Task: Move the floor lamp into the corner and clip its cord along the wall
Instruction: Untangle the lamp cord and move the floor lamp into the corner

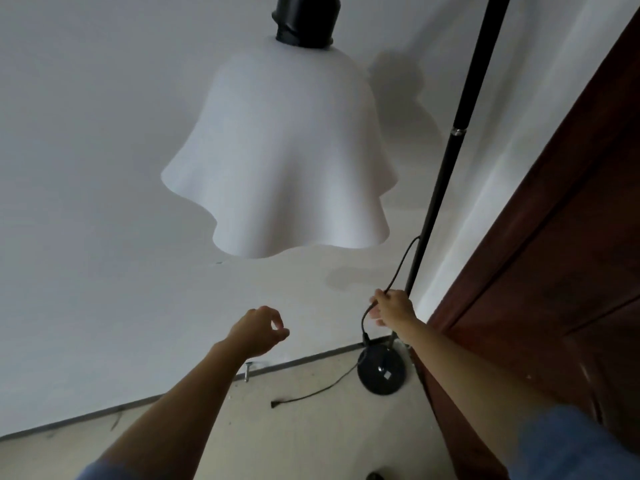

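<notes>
The floor lamp stands in the corner: a thin black pole [460, 116], a round black base [381, 374] on the floor, and a wavy white shade [280, 150] hanging in front of me. Its black cord [401, 263] runs down beside the pole. My right hand [393, 306] is closed on that cord a little above the base. From the base the cord trails left across the floor to its plug [277, 404]. My left hand [261, 329] hovers near the wall, thumb and forefinger pinched; whether something small is between them cannot be told.
A white wall [104, 202] meets the pale floor [311, 438] along a grey skirting line. A dark red-brown door [554, 271] closes off the right side. A small bolt-like metal piece [248, 372] stands at the wall's foot.
</notes>
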The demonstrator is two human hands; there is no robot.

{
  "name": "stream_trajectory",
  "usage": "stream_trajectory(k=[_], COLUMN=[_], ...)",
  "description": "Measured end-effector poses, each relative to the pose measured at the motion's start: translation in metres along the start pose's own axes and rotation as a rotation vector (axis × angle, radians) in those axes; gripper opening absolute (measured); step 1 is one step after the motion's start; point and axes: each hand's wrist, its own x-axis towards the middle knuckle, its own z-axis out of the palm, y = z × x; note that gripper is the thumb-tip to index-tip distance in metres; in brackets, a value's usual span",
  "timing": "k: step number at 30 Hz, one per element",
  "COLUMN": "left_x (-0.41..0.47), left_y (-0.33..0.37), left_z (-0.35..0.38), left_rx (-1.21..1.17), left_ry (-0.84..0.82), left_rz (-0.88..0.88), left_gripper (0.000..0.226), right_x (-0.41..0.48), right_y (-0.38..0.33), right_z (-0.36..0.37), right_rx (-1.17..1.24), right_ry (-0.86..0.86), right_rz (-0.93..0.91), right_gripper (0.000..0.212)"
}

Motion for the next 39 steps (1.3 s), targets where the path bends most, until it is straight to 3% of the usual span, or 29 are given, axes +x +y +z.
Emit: stream_trajectory(k=[4, 10, 12, 17, 20, 23, 24, 27, 29, 31, 35, 39], left_x=[-0.003, -0.016, -0.021, -0.036, -0.046, -0.05, -0.052, -0.058, -0.061, -0.061, -0.061, -0.07], left_y=[-0.007, 0.014, 0.024, 0.029, 0.017, 0.012, 0.017, 0.052, 0.083, 0.11, 0.14, 0.141], left_z=[0.007, 0.023, 0.031, 0.049, 0.047, 0.043, 0.042, 0.041, 0.041, 0.042, 0.045, 0.051], left_rx=[-0.033, -0.135, -0.166, -0.229, -0.284, -0.303, -0.32, -0.385, -0.414, -0.452, -0.479, -0.592], left_ry=[-0.049, -0.159, -0.177, -0.208, -0.189, -0.138, -0.136, -0.148, -0.153, -0.195, -0.327, -0.518], left_rz=[-0.001, 0.108, 0.148, 0.195, 0.175, 0.238, 0.253, 0.323, 0.385, 0.409, 0.482, 0.414], left_gripper=[0.034, 0.096, 0.089, 0.022, 0.029, 0.018, 0.025, 0.075, 0.088, 0.084, 0.052, 0.026], right_x=[-0.027, -0.074, -0.087, -0.11, -0.116, -0.123, -0.126, -0.137, -0.145, -0.152, -0.16, -0.162], right_y=[-0.016, -0.053, -0.064, -0.087, -0.088, -0.083, -0.084, -0.093, -0.102, -0.11, -0.116, -0.113], right_z=[0.003, -0.018, -0.03, -0.07, -0.095, -0.104, -0.102, -0.09, -0.083, -0.081, -0.087, -0.1], right_rx=[0.427, 0.844, 0.94, 1.114, 1.303, 1.417, 1.418, 1.373, 1.358, 1.368, 1.39, 1.41], right_ry=[-0.112, -0.275, -0.328, -0.298, -0.182, -0.176, -0.202, -0.276, -0.289, -0.29, -0.231, -0.209], right_rz=[0.118, 0.114, 0.104, 0.077, 0.086, 0.12, 0.124, 0.117, 0.106, 0.099, 0.088, 0.084], right_gripper=[0.028, 0.026, 0.023, 0.024, 0.026, 0.03, 0.032, 0.035, 0.034, 0.031, 0.028, 0.03])
